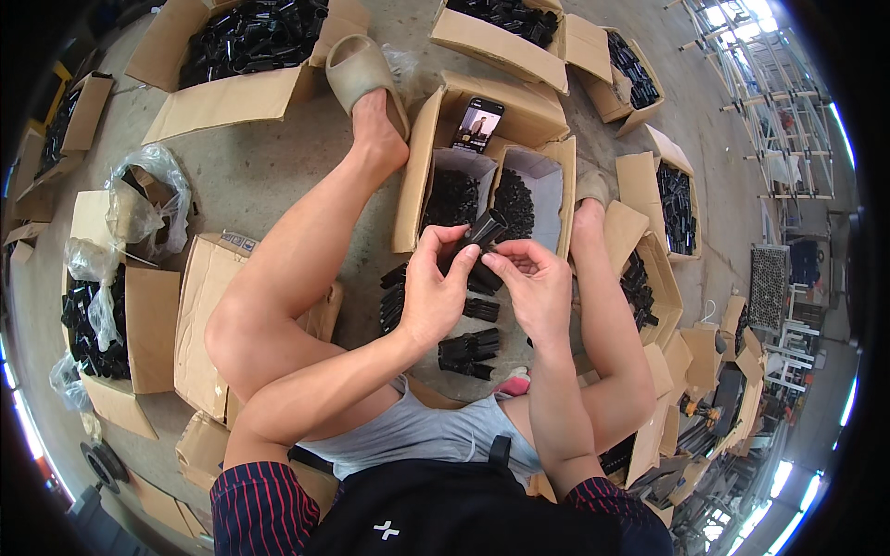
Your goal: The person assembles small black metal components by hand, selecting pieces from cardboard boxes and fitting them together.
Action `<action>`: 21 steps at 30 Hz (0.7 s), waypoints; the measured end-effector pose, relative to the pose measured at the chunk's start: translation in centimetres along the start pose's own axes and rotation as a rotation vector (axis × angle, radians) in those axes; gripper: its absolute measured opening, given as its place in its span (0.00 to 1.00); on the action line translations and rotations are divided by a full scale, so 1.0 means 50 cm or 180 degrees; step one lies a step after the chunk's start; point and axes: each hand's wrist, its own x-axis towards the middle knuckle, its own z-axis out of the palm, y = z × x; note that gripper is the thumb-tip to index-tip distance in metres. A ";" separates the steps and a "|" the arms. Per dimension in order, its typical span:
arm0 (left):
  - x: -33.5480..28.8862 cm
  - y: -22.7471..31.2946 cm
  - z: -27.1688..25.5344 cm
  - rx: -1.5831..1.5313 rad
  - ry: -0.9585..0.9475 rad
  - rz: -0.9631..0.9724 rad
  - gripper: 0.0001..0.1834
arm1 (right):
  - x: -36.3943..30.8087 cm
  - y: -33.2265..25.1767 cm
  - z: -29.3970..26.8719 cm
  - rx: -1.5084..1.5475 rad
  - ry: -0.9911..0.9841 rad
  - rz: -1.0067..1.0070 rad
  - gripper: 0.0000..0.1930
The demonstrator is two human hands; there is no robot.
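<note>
A black plastic part (486,228) is pinched between the fingertips of both hands, in front of my chest above the floor. My left hand (434,289) grips it from the left and below. From the right, my right hand (536,285) holds its lower end with thumb and fingers. Under the hands, several assembled black parts (469,352) lie in rows on the concrete floor between my bare legs. Just beyond the hands stands an open cardboard box (414,185) with two white compartments of small black pieces (513,202).
A phone (477,124) with a lit screen leans on the box's far flap. Open cartons of black parts ring me: top left (243,100), left (148,320), right (677,199). Clear plastic bags (153,199) lie left. My left foot wears a sandal (363,72). Metal racks stand far right.
</note>
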 end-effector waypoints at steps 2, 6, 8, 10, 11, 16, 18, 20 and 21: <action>0.000 -0.002 0.001 -0.0055 0.0013 -0.0003 0.12 | -0.005 0.005 0.008 0.0038 0.0105 -0.0008 0.09; 0.000 0.002 0.001 -0.0119 0.0052 -0.0088 0.11 | -0.009 0.002 0.015 -0.0428 0.0308 -0.0375 0.09; 0.001 0.004 0.000 -0.0064 0.0062 -0.0082 0.11 | -0.011 -0.006 0.018 -0.0637 0.0363 -0.0476 0.09; 0.001 0.004 -0.002 -0.0054 0.0080 -0.0063 0.11 | -0.010 -0.004 0.025 -0.0770 0.0402 -0.0653 0.10; 0.001 0.003 -0.004 -0.0073 0.0092 -0.0047 0.11 | -0.009 -0.003 0.028 -0.0836 0.0417 -0.0745 0.10; 0.004 -0.006 0.006 -0.0188 0.0016 -0.0097 0.11 | -0.013 0.010 0.027 -0.1217 0.0566 -0.0955 0.10; 0.004 0.000 0.006 -0.0155 0.0013 -0.0144 0.11 | -0.015 0.009 0.029 -0.1297 0.0549 -0.1013 0.10; 0.002 0.004 -0.001 -0.0175 0.0076 -0.0097 0.11 | -0.017 -0.001 0.034 -0.1192 0.0442 -0.1050 0.10; 0.002 0.006 -0.004 -0.0186 0.0102 -0.0077 0.11 | -0.015 -0.002 0.035 -0.1092 0.0393 -0.1023 0.10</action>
